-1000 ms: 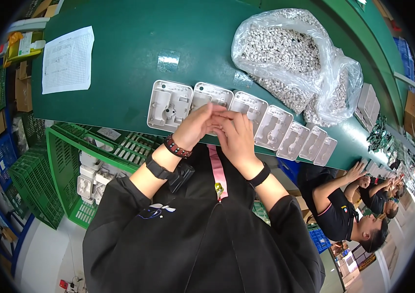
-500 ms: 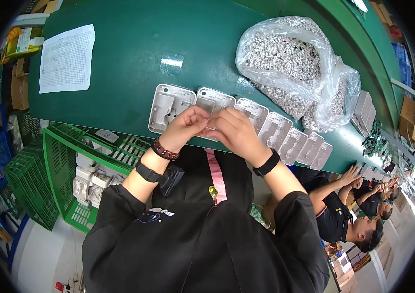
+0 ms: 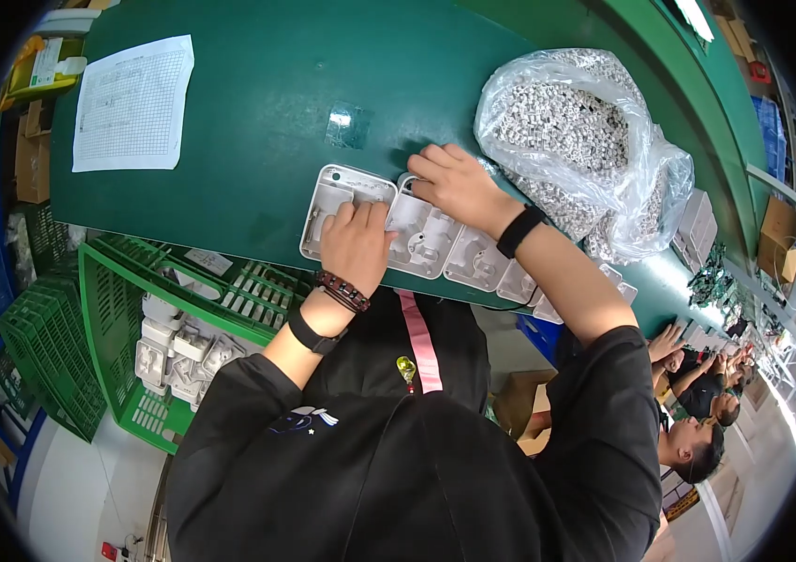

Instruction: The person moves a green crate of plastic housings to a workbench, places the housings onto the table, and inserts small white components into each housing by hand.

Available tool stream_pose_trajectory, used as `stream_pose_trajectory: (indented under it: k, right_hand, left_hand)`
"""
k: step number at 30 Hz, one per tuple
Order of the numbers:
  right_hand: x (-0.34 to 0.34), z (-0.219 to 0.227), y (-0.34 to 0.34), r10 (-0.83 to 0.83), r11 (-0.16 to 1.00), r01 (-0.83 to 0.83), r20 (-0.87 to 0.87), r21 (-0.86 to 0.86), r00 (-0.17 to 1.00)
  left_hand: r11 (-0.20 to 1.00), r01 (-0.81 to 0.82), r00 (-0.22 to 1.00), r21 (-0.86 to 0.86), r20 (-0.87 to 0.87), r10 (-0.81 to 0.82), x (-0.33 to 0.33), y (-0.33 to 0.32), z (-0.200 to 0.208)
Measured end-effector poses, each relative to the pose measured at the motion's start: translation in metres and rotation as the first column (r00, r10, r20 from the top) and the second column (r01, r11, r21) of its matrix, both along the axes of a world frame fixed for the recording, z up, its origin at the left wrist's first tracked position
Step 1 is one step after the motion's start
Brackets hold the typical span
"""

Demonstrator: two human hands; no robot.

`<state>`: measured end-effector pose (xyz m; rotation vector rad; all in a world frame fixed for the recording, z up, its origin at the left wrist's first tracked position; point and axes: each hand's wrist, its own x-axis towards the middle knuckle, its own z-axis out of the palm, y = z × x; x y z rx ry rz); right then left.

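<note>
Several light grey moulded housings stand in a row along the near edge of the green table. My left hand [image 3: 355, 245] reaches over the leftmost housing [image 3: 375, 187], its bent fingers dipping inside. Whatever those fingertips touch is hidden. My right hand [image 3: 460, 187] is closed at the far end of the second housing [image 3: 430, 242], beside its rim; the fingers are curled down and I cannot make out anything between them. Right of that sits a third housing [image 3: 475, 260], partly under my right forearm.
A clear plastic bag [image 3: 562, 126] full of small pale parts lies at the far right. On the left are a gridded paper sheet [image 3: 131, 108] and a green crate [image 3: 103, 328] holding more grey housings. A co-worker's hand [image 3: 667, 341] shows at the table's right.
My hands were together, fingering something small above the housings. They have parted: the left has gone down into the leftmost housing, the right outward to the second housing's far end.
</note>
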<state>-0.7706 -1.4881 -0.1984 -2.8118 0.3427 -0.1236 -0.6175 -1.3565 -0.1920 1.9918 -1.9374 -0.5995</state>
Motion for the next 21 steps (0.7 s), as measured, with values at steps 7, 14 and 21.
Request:
stream_pose_trajectory:
  k: [7,14,21]
  right_hand:
    - [-0.008,-0.001,0.006,-0.062,0.997,0.062,0.000,-0.042,0.998]
    - [-0.045,0.063,0.000,-0.367,0.888,0.330,0.061,0.320,0.928]
    - [-0.301,0.051,-0.066,-0.967,0.234,0.970,0.091,-0.071,0.240]
  left_hand:
    - [0.998,0.013,1.000,0.067,-0.009,-0.013,0.001,-0.004,0.001]
    - [0.998,0.051,0.999,-0.021,-0.002,-0.051,-0.001,-0.005,-0.004]
    - [0.995,0.086,0.990,0.052,0.105,-0.092,-0.001,-0.005,-0.002]
